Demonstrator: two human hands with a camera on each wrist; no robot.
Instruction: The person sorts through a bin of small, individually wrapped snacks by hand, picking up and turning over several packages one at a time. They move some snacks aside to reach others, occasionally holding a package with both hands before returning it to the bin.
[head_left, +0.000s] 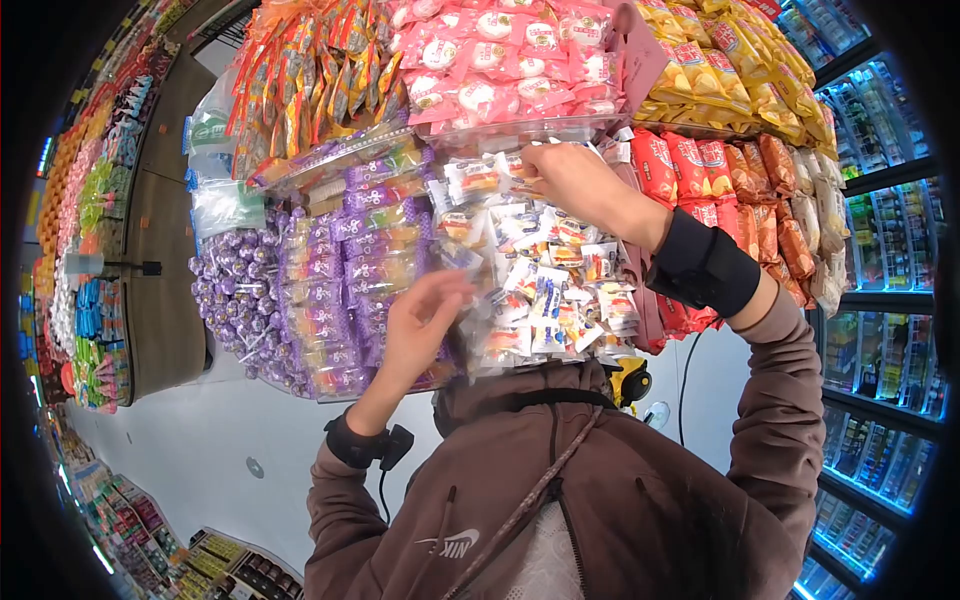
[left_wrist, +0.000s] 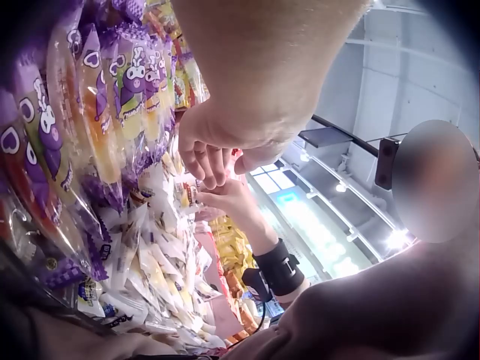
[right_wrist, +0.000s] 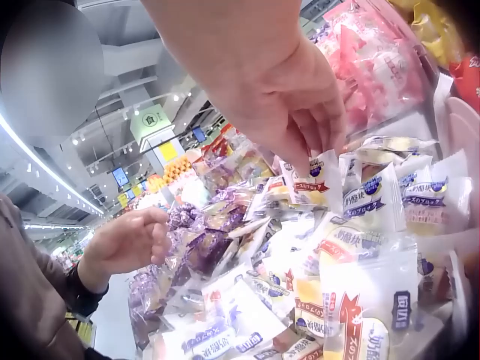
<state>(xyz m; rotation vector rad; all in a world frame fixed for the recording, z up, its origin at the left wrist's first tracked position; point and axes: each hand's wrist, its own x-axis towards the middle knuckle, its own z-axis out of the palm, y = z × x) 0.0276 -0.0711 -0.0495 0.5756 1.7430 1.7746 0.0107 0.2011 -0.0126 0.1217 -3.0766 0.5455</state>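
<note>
Small white snack packets point(head_left: 550, 310) with blue and red print fill the middle bin. At the back of that pile my right hand point(head_left: 580, 180) reaches down, its fingertips pinching the top of one white packet point(right_wrist: 315, 187) that stands among the others. My left hand point(head_left: 425, 315) hovers over the left side of the bin, beside the purple-wrapped jelly sticks point(head_left: 380, 240). Its fingers are relaxed and loosely bent, with nothing held in them. In the left wrist view the two hands overlap.
Purple lollipops point(head_left: 240, 290) lie at the left, near hanging plastic bags point(head_left: 225, 205). Pink packets point(head_left: 500, 60) and orange packets point(head_left: 310, 80) rise behind a clear ledge. Red packets point(head_left: 655, 165) sit to the right, under yellow bags point(head_left: 700, 70). Lit drink shelves point(head_left: 890, 220) stand farther right.
</note>
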